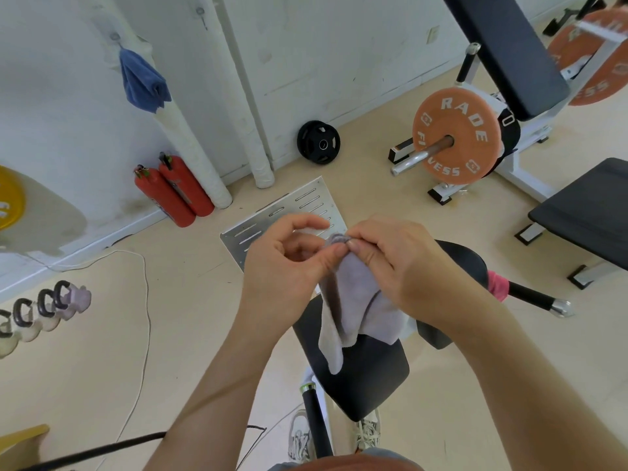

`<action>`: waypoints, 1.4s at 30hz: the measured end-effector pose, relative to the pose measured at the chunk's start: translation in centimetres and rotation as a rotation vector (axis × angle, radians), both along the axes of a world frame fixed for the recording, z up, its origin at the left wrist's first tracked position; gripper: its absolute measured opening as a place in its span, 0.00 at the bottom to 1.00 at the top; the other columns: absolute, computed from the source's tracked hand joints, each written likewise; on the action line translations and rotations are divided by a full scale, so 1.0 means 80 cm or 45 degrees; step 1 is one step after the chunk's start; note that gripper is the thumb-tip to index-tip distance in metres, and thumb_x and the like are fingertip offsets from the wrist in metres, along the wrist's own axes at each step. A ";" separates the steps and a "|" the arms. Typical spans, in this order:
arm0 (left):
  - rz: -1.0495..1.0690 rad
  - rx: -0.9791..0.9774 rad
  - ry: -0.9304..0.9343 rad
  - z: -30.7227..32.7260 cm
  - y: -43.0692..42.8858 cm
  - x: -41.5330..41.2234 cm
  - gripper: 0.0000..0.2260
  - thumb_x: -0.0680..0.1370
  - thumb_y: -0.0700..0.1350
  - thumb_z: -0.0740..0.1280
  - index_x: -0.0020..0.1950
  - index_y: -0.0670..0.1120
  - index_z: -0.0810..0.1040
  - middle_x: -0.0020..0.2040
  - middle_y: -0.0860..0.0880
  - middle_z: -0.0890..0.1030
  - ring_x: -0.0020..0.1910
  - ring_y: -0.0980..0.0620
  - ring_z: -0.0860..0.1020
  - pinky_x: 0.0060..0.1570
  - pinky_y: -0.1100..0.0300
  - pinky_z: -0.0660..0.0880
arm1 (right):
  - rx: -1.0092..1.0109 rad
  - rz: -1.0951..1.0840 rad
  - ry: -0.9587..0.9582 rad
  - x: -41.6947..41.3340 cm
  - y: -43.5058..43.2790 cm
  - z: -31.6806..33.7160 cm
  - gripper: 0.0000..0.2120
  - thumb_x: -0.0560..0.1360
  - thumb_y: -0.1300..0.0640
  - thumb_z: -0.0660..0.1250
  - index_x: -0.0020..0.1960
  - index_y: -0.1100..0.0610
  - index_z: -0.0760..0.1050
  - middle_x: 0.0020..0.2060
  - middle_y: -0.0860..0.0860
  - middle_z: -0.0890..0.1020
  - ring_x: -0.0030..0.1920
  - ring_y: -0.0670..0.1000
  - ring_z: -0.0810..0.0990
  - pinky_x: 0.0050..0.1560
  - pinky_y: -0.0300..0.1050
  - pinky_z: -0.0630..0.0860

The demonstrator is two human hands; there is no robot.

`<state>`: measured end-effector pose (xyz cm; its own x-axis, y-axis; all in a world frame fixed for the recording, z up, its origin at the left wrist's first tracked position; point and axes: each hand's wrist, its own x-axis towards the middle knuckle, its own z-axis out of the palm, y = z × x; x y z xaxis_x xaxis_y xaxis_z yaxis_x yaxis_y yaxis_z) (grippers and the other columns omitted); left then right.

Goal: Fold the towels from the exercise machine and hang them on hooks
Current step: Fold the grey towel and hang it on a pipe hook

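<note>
Left hand (285, 266), right hand (401, 266): both pinch the bunched top edge of the grey towel (353, 300). Towel body: hangs below the hands, in front of the black seat pad (367, 379). Blue towel (142, 79): hangs on wall hook (115, 37), upper left.

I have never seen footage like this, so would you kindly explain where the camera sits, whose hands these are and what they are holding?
There is no robot here. A person wears one wide-angle camera on the head, so you look down along their bare arms. The left hand and right hand both pinch the bunched top of a pale lilac-grey cloth towel, which hangs down above a black padded machine seat. A pink cloth is draped on a black bar to the right. On the wall, a dark blue towel already hangs from a round wall hook. A second small metal hook nearby is bare.
</note>
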<state>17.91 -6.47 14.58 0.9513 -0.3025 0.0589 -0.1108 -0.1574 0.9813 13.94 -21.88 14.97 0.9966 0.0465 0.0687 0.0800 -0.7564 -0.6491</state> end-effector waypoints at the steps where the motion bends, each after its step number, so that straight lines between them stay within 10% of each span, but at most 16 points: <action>1: -0.054 0.009 0.026 0.003 0.000 0.003 0.08 0.69 0.40 0.75 0.45 0.50 0.82 0.37 0.50 0.85 0.39 0.52 0.82 0.41 0.60 0.79 | 0.028 -0.005 -0.048 -0.001 -0.001 -0.001 0.19 0.79 0.51 0.55 0.53 0.62 0.79 0.44 0.57 0.81 0.43 0.49 0.74 0.45 0.34 0.67; 4: -0.137 0.051 -0.024 0.012 -0.003 0.012 0.10 0.71 0.34 0.72 0.41 0.50 0.83 0.35 0.56 0.84 0.37 0.60 0.81 0.41 0.67 0.76 | 0.383 0.023 0.022 -0.004 -0.016 -0.003 0.13 0.81 0.52 0.59 0.58 0.55 0.79 0.47 0.51 0.83 0.47 0.45 0.78 0.49 0.32 0.73; 9: -0.097 0.056 -0.250 0.046 -0.013 0.026 0.13 0.72 0.35 0.72 0.39 0.54 0.81 0.33 0.61 0.82 0.35 0.63 0.79 0.40 0.69 0.74 | 1.129 0.114 0.841 -0.011 -0.058 -0.035 0.21 0.77 0.47 0.62 0.69 0.49 0.71 0.63 0.50 0.78 0.65 0.53 0.76 0.64 0.56 0.74; 15: 0.011 -0.101 -0.356 0.077 0.007 0.058 0.09 0.74 0.36 0.71 0.41 0.51 0.81 0.32 0.60 0.82 0.34 0.63 0.77 0.39 0.69 0.73 | 0.430 -0.031 0.967 -0.021 -0.073 -0.084 0.07 0.75 0.58 0.68 0.52 0.51 0.82 0.44 0.54 0.84 0.44 0.52 0.81 0.51 0.43 0.79; 24: -0.193 -0.166 -0.332 0.079 0.024 0.055 0.12 0.74 0.35 0.70 0.41 0.53 0.82 0.36 0.58 0.83 0.39 0.60 0.80 0.43 0.68 0.74 | 0.573 -0.150 0.619 0.020 0.030 -0.060 0.09 0.78 0.53 0.64 0.58 0.48 0.74 0.48 0.45 0.80 0.49 0.47 0.79 0.46 0.32 0.75; 30: -0.037 -0.188 -0.392 0.081 0.036 0.058 0.10 0.75 0.36 0.70 0.42 0.52 0.81 0.35 0.59 0.82 0.37 0.61 0.79 0.40 0.67 0.74 | 0.698 -0.079 0.775 0.011 0.060 -0.061 0.20 0.74 0.52 0.70 0.62 0.50 0.68 0.51 0.49 0.79 0.51 0.52 0.81 0.52 0.44 0.81; 35: 0.220 -0.427 -0.285 0.078 0.042 0.064 0.06 0.76 0.41 0.69 0.43 0.52 0.82 0.38 0.55 0.82 0.39 0.55 0.77 0.43 0.57 0.74 | 0.232 -0.100 0.581 0.003 0.090 -0.089 0.06 0.72 0.61 0.65 0.45 0.51 0.70 0.35 0.46 0.76 0.38 0.49 0.77 0.38 0.41 0.73; 42: 0.479 -0.200 -0.288 0.050 0.081 0.095 0.02 0.75 0.44 0.70 0.44 0.50 0.82 0.35 0.51 0.79 0.36 0.47 0.73 0.40 0.49 0.71 | 0.401 -0.328 1.071 0.003 0.021 -0.098 0.11 0.79 0.61 0.58 0.54 0.59 0.78 0.27 0.52 0.78 0.23 0.46 0.71 0.25 0.36 0.67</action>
<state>25.50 0.02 18.58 0.9512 0.0906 0.2950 -0.2884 -0.0793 0.9542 14.19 -20.18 7.14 0.7015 -0.0812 -0.7080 -0.6550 -0.4648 -0.5957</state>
